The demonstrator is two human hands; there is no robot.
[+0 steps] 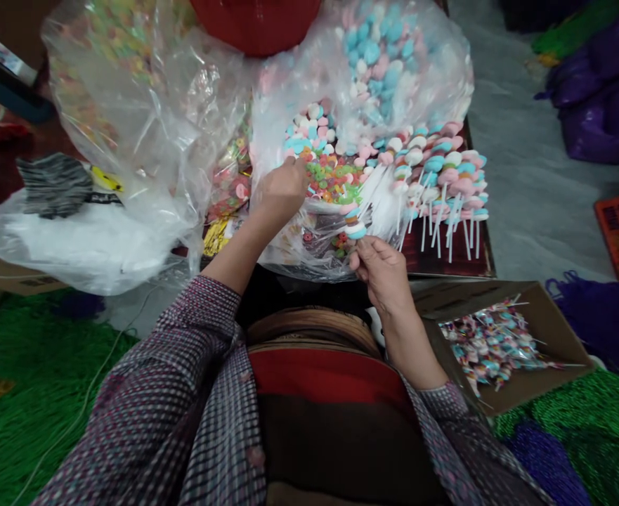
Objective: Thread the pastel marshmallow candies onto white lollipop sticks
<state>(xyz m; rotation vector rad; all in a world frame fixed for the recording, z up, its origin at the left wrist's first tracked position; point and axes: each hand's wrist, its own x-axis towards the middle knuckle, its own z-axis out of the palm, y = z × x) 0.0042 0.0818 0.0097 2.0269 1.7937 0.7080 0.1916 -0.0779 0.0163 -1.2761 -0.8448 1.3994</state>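
Two hands at the clear candy bag [309,232]: left hand [282,188] curled shut, gripping bag plastic w/ fingers, right hand [381,270] pinching a lollipop [355,230] at table's near edge.

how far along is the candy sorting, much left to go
Done: a cardboard box at the right holds a pile of wrapped lollipops. In hand: the right hand pinches one lollipop, while the left hand reaches into the small candies. Left: a big spread of unwrapped lollipops lies on the table, so plenty seems to remain.
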